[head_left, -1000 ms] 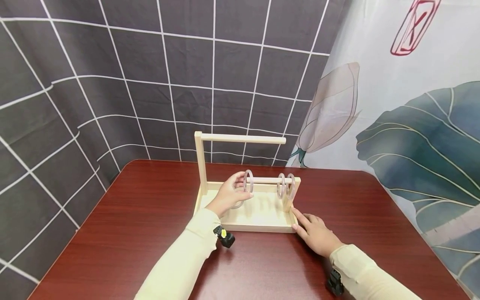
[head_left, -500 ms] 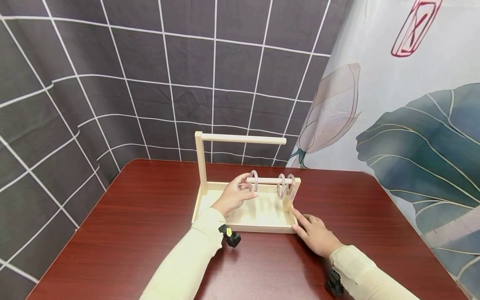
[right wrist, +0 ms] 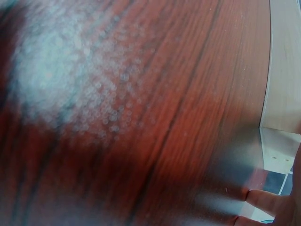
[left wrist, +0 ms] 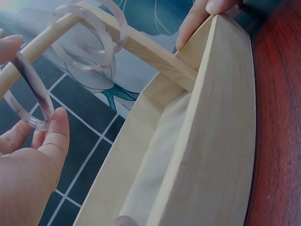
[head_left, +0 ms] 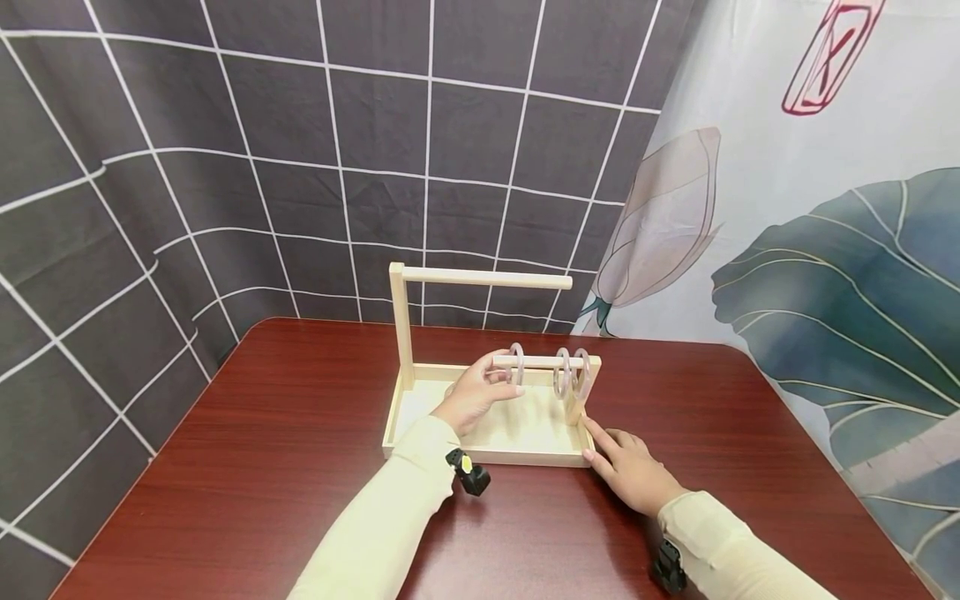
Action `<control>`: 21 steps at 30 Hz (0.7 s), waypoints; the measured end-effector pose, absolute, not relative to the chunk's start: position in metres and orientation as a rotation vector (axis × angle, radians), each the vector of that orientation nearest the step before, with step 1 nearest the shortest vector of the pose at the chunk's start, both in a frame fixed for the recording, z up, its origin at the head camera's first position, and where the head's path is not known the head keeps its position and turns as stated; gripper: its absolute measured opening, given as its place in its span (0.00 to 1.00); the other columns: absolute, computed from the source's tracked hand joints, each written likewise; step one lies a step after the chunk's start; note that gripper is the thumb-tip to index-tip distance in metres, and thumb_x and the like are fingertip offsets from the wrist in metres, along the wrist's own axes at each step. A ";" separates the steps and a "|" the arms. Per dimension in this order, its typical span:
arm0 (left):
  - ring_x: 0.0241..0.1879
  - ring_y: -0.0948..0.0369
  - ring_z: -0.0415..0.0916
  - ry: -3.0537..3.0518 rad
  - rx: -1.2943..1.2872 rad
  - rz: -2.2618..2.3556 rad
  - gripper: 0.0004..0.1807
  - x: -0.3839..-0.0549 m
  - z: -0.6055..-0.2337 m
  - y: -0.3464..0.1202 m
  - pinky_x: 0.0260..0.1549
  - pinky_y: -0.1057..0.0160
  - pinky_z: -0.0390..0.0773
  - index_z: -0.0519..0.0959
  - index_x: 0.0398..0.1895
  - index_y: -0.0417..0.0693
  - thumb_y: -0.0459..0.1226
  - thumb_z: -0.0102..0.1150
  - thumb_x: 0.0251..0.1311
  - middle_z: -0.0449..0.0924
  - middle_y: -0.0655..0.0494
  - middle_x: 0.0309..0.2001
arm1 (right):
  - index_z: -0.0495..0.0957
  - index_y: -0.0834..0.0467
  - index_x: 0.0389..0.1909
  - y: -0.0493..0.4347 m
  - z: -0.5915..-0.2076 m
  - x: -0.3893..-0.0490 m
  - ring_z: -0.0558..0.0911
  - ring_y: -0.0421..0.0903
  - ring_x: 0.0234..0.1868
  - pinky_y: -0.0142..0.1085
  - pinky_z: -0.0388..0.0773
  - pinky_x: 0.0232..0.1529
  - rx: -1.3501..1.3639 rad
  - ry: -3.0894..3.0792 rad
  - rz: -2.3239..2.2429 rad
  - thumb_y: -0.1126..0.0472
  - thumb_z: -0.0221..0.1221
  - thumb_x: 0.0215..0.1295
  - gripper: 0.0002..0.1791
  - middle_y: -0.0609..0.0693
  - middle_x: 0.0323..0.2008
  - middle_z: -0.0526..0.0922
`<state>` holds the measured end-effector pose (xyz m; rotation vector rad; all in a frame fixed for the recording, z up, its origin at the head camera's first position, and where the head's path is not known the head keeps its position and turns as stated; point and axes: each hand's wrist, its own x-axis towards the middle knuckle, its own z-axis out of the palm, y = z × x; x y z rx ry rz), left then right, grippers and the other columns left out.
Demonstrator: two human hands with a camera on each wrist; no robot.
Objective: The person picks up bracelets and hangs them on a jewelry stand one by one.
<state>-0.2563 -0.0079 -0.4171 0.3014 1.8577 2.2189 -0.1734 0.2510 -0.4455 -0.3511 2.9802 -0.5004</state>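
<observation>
In the head view my left hand (head_left: 472, 396) pinches a pale translucent bangle (head_left: 521, 367) between thumb and fingers. The left wrist view shows this bangle (left wrist: 34, 87) encircling the lower rod (left wrist: 47, 40) of a wooden stand. Two more bangles, one (head_left: 557, 377) beside the other (head_left: 588, 375), hang on the same rod close to its post at the right. My right hand (head_left: 633, 471) rests with extended fingers against the right end of the stand's tray (head_left: 510, 457). A rounded, translucent edge (left wrist: 124, 220) shows low inside the tray, mostly cut off.
A higher bare rod (head_left: 487, 277) runs rightward from the tall left post (head_left: 402, 325), above and behind the lower one. The stand sits on a glossy red-brown table (head_left: 247, 467). Behind it hang a grey checked cloth (head_left: 375, 125) and a floral one (head_left: 750, 167).
My left hand has moved right, carrying its bangle from the lower rod's free end further along the rod. My right hand and the two hanging bangles stay put.
</observation>
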 end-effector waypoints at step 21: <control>0.48 0.60 0.70 1.721 0.300 2.268 0.38 -0.257 -0.418 0.009 0.51 0.64 0.73 0.62 0.67 0.34 0.22 0.60 0.49 0.71 0.45 0.53 | 0.58 0.48 0.73 0.251 -0.448 -0.174 0.65 0.67 0.63 0.67 0.70 0.47 -0.340 2.986 -0.488 0.41 0.44 0.73 0.32 0.65 0.60 0.68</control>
